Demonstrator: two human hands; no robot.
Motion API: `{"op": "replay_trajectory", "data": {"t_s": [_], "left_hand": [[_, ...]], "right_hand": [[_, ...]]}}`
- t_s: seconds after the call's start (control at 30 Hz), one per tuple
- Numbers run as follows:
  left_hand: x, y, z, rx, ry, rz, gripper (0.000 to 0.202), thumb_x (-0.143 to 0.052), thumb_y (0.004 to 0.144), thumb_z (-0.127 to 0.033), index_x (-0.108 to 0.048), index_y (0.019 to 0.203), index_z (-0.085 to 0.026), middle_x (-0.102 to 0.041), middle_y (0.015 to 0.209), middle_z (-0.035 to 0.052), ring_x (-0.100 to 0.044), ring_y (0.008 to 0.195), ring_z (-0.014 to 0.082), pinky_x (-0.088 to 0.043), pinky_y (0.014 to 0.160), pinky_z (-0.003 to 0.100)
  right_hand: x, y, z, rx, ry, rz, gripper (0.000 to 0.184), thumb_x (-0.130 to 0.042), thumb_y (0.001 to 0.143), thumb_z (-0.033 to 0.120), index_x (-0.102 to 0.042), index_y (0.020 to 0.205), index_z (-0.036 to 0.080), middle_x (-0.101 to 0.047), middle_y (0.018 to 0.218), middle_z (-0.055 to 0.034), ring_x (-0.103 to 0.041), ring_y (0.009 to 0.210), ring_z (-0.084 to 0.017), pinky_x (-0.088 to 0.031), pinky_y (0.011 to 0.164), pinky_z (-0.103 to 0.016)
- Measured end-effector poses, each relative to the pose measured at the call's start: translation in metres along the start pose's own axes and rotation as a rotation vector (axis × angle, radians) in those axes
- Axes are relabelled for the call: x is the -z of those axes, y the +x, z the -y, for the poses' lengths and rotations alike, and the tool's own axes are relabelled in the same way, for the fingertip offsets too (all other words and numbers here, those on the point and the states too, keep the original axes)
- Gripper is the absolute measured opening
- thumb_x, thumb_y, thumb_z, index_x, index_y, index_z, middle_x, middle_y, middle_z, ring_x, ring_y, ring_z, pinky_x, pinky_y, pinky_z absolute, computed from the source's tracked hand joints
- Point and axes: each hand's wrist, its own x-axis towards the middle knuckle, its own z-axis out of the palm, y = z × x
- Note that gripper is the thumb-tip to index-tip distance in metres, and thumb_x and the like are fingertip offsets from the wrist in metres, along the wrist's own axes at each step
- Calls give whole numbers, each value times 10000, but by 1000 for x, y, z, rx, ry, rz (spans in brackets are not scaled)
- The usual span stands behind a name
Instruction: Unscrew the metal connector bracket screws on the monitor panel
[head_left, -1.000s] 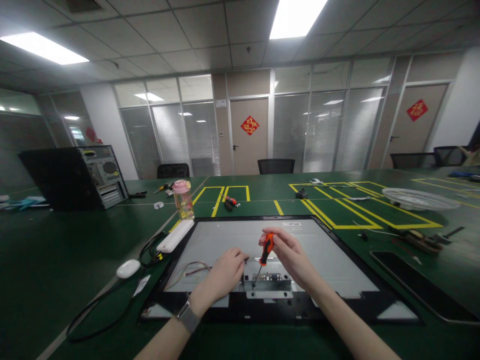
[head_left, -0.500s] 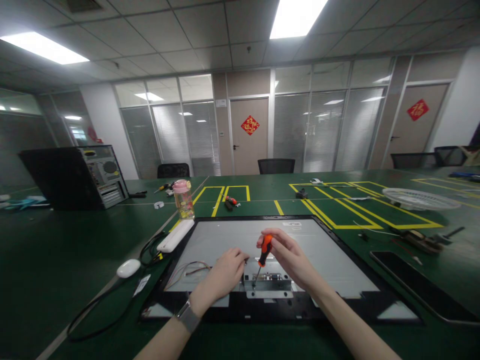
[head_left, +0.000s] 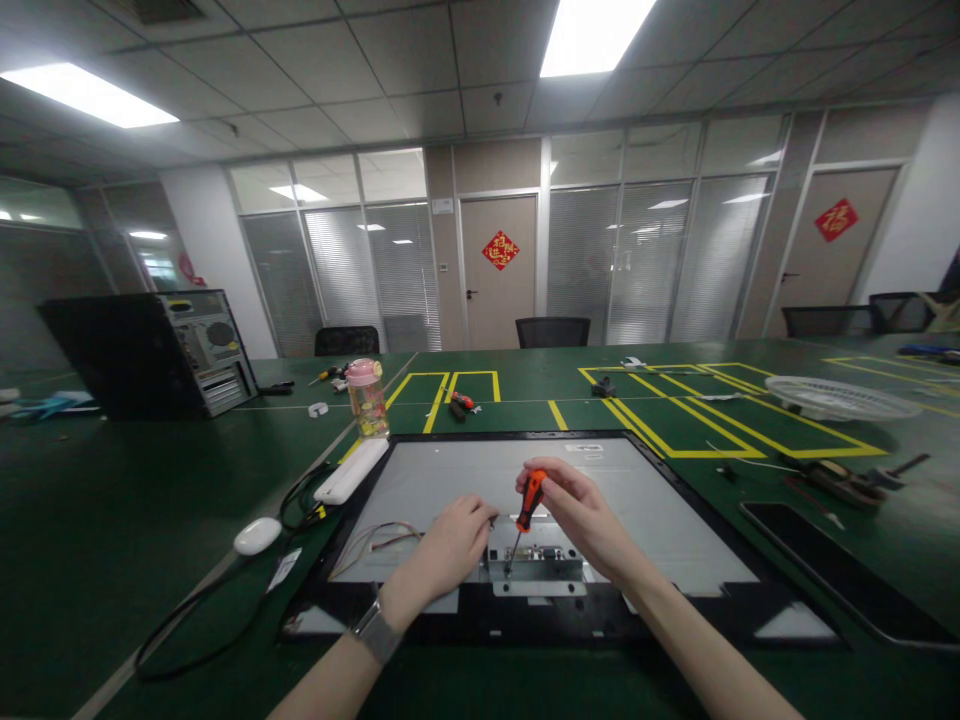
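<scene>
A monitor panel [head_left: 660, 530] lies back side up on the green table, black frame around a grey metal back. Near its front edge sits a small metal bracket [head_left: 536, 568] with connector ports. My right hand [head_left: 581, 515] is closed on an orange-handled screwdriver [head_left: 529, 505], held nearly upright with its tip on the left part of the bracket. My left hand [head_left: 450, 545] rests on the panel just left of the bracket, fingers curled in a pinch at the bracket's edge; what they hold is hidden. Thin coloured wires [head_left: 379, 538] run left of that hand.
A white adapter bar [head_left: 351, 470], a white mouse [head_left: 256, 536] and a black cable [head_left: 195, 620] lie left of the panel. Behind are a pink-capped bottle [head_left: 367, 398], a computer case [head_left: 150, 352] and small tools. A white fan grille [head_left: 840, 397] and a dark flat panel [head_left: 847, 580] lie right.
My right hand has shifted very slightly on the screwdriver handle, as if turning it; the tip stays on the bracket. My left hand has not moved.
</scene>
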Motion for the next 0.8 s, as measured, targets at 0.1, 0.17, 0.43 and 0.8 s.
{"op": "replay_trajectory", "data": {"t_s": [0.1,0.17,0.43,0.8], "left_hand": [[0,0,0,0,-7,-7,260,-376,963,-139,-596,1091,-195,-572,1029,48,-529,980,188,-433,868,305],[-1,0,1,1,-11,-7,261,-378,963,-141,-595,1096,-199,-572,1036,47,-530,985,188,-430,874,305],[2,0,-2,11,-14,11,272,-367,968,-146,-604,1091,-195,-575,1029,53,-534,971,187,-433,858,297],[-1,0,1,4,-3,-6,276,-364,963,-140,-601,1096,-191,-570,1037,58,-528,983,192,-432,880,315]], "right_hand": [[0,0,0,16,17,15,259,-629,859,431,-697,1045,263,-712,930,-62,-670,811,-204,-543,774,-379],[1,0,-1,16,-8,2,287,-613,869,440,-690,1076,257,-716,969,-79,-669,891,-231,-531,823,-414],[5,0,-5,168,-347,-150,177,-712,795,365,-731,941,266,-638,835,-16,-631,712,-175,-523,685,-312],[4,-2,-7,228,-485,-196,246,-637,853,362,-700,1058,242,-673,864,-50,-636,810,-215,-508,828,-389]]}}
